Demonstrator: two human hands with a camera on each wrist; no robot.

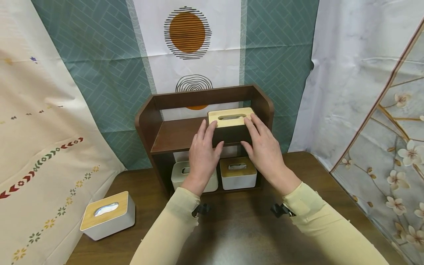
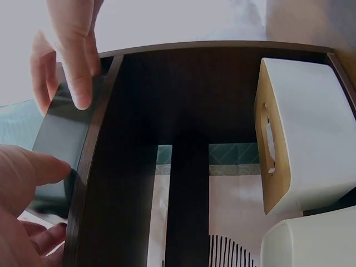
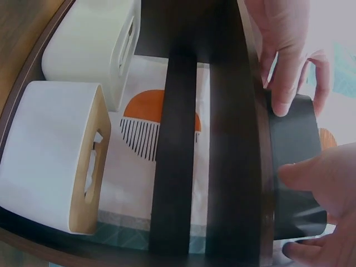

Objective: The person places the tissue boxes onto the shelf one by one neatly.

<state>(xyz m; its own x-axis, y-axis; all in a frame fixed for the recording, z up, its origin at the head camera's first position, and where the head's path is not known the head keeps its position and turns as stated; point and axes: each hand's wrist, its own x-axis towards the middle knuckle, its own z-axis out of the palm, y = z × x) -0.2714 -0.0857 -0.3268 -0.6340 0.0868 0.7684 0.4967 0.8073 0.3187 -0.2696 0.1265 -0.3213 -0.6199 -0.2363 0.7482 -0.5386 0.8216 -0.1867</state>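
Observation:
On the right part of the brown rack's upper shelf point(image 1: 179, 134) is a black tissue box point(image 1: 228, 134) with a pale wood lid and an oval slot. My left hand point(image 1: 202, 154) holds its left front corner, fingers over the lid's edge and thumb at the black front. At the right front corner my right hand point(image 1: 266, 152) grips it the same way. Both wrist views show the thumbs against the box's dark front point(image 2: 61, 136), just above the shelf's edge point(image 3: 264, 167).
Below, a cream tissue box point(image 1: 179, 176) and a white, wood-lidded tissue box point(image 1: 238, 180) stand side by side. Another white, wood-lidded tissue box point(image 1: 110, 217) sits on the table point(image 1: 238, 235) at left. Patterned cloths point(image 1: 278, 62) hang behind and beside the rack.

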